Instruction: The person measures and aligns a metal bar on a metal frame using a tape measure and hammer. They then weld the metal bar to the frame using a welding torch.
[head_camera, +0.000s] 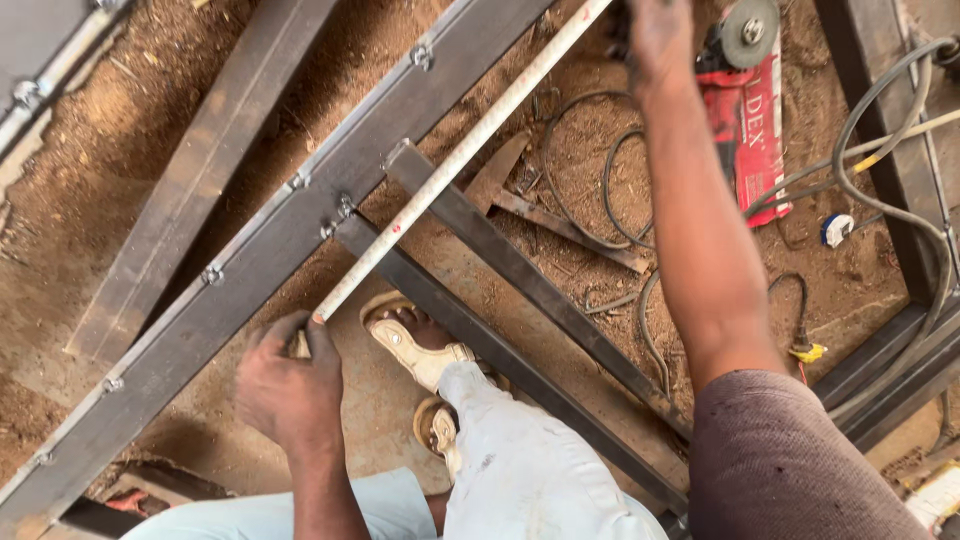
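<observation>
You are crouched over a floor (90, 160) of bare reddish dirt strewn with scrap, where one long steel frame (300, 215) runs diagonally and two dark square bars (520, 275) branch off it toward your knees. Your left hand (290, 385) pinches one end of the single white tape (450, 165) against the frame's near edge, fingers closed on it, while your right hand (655, 35) holds the tape's far end up past the frame (its grip is cut off by the picture's top, so I cannot tell how closed it is). Beyond the frame lie one red angle grinder (745, 110) and a tangle of grey cables (600, 170), and one sandalled foot (415, 340) rests just beside the bars.
</observation>
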